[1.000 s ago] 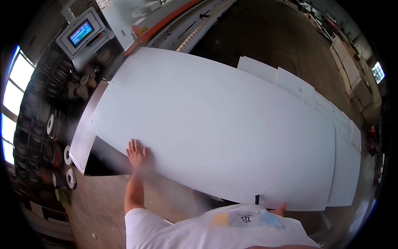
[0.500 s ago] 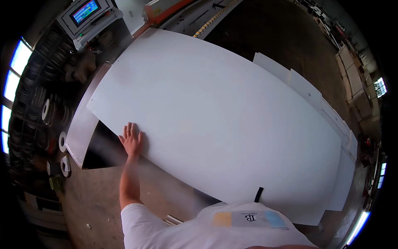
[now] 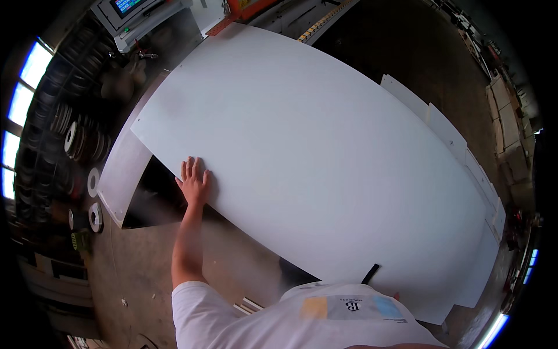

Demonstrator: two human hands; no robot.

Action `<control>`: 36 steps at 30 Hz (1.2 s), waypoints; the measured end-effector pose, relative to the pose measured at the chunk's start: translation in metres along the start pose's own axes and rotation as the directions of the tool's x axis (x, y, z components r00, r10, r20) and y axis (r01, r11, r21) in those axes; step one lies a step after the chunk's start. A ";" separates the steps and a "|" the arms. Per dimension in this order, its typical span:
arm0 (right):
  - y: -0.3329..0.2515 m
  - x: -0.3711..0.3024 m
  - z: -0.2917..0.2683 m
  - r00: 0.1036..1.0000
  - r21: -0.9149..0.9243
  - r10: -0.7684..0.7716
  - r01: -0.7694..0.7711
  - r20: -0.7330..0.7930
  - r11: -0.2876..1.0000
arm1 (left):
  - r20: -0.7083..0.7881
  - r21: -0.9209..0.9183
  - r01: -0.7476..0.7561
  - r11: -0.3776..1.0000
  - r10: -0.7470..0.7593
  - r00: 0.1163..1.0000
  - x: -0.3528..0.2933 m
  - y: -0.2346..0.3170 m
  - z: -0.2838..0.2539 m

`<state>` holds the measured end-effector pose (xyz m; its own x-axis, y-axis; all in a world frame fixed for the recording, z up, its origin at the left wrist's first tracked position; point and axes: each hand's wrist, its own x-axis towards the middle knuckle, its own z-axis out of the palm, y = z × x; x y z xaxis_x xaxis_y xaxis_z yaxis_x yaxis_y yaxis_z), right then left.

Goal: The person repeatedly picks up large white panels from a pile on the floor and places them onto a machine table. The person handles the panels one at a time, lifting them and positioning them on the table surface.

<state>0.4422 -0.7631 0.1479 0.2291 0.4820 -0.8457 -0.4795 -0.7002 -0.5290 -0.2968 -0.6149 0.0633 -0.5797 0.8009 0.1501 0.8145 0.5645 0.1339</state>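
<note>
A large white panel (image 3: 314, 151) lies flat in front of me, wide enough to reach from the machine end down to my shirt. My left hand (image 3: 195, 181) rests palm-down on its near left edge, fingers stretched out and slightly apart, gripping nothing. Of my right hand (image 3: 397, 296) only a tiny skin-coloured patch shows beside my shirt, at the panel's near edge; its fingers are hidden. A short black strip (image 3: 371, 273) pokes up over the panel from behind my shirt.
At the far left stands a control console (image 3: 131, 17) with a lit screen. Rolls of edging material (image 3: 72, 138) fill racks on the left. More white panels (image 3: 447, 134) stick out beyond the right edge. A pale, curved-looking table end (image 3: 125, 168) shows left of the panel.
The view has shifted, so the panel and console sit a little higher and further right. My left hand stays flat on the panel edge. A bit of skin now shows by my shirt.
</note>
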 end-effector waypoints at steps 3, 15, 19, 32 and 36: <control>-0.004 0.002 0.012 1.000 -0.032 0.008 -0.008 0.003 0.999 | -0.001 -0.015 0.008 1.000 -0.008 1.000 0.000 0.000 -0.001; -0.031 0.006 0.044 0.999 -0.123 0.033 -0.028 0.035 0.992 | -0.044 -0.088 -0.002 0.996 -0.002 0.999 0.009 0.022 0.005; -0.042 0.011 0.052 0.998 -0.141 0.034 -0.026 0.057 0.990 | -0.035 -0.087 0.011 0.996 -0.014 0.999 0.018 0.030 0.005; -0.074 0.133 -0.088 0.982 -0.434 -0.183 0.181 0.038 0.882 | -0.071 -0.104 0.028 0.994 -0.035 0.997 0.086 0.114 0.028; -0.101 0.168 -0.042 0.891 0.372 0.156 0.015 -0.427 0.928 | -0.061 -0.120 0.030 0.992 -0.038 0.997 0.110 0.148 0.034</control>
<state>0.5642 -0.6337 0.0563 0.4908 0.0948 -0.8661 -0.7566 -0.4466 -0.4776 -0.2397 -0.4363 0.0661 -0.6101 0.7654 0.2048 0.7882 0.5601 0.2548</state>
